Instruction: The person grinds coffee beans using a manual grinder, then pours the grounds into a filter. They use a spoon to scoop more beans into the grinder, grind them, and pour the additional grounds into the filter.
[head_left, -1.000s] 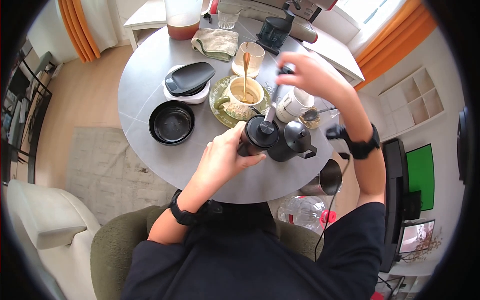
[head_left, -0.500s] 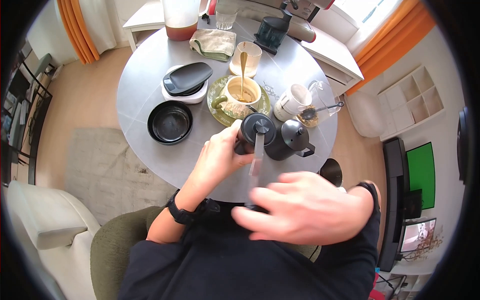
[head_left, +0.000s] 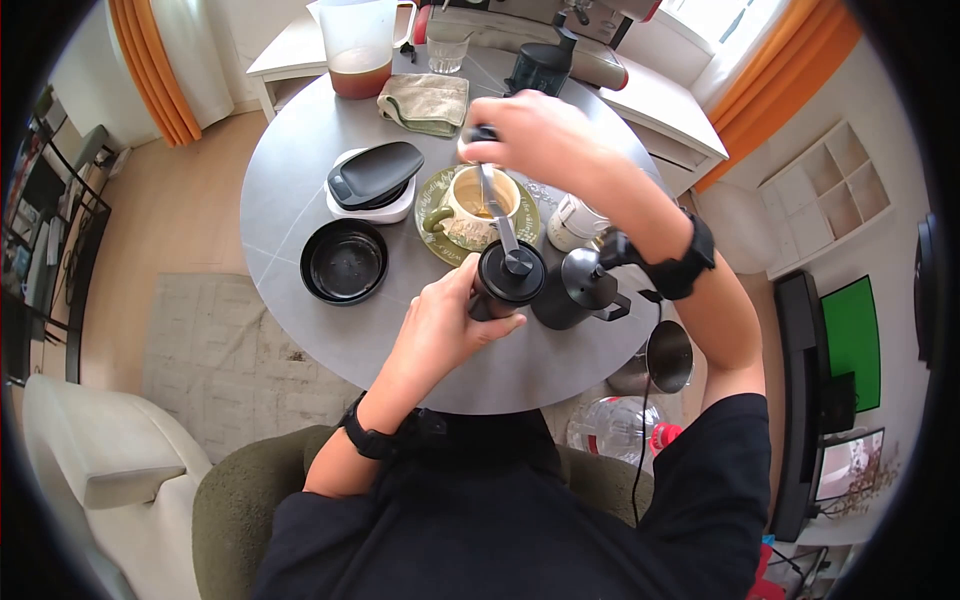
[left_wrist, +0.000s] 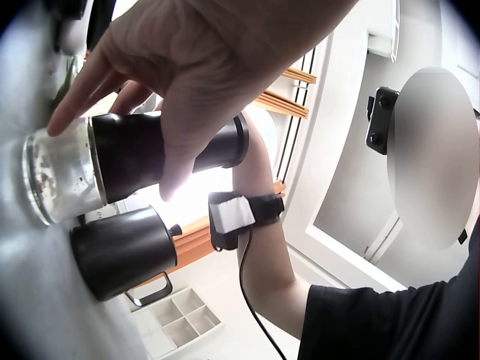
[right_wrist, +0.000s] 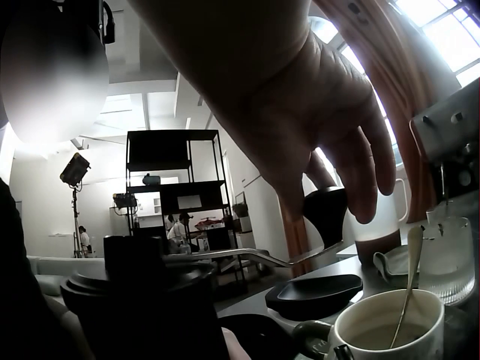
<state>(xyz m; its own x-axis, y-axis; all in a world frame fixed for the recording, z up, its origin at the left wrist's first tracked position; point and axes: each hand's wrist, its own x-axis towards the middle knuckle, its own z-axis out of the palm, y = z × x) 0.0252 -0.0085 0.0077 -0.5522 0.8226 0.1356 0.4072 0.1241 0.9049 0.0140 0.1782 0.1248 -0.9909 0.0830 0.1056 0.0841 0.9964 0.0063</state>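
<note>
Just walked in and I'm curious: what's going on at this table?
A person seems to be working a hand grinder: their left hand grips its black body, and their right hand holds the black knob of its metal crank. A black lidded pot stands beside it. Nearby, a cup with a spoon in it sits on a green plate.

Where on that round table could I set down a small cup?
Between the black bowl and the left hand, the gray table is bare; so is the strip between the black pot and the near edge, though the crank might swing over it. It's crowded around the mug, grinder and pot.
</note>
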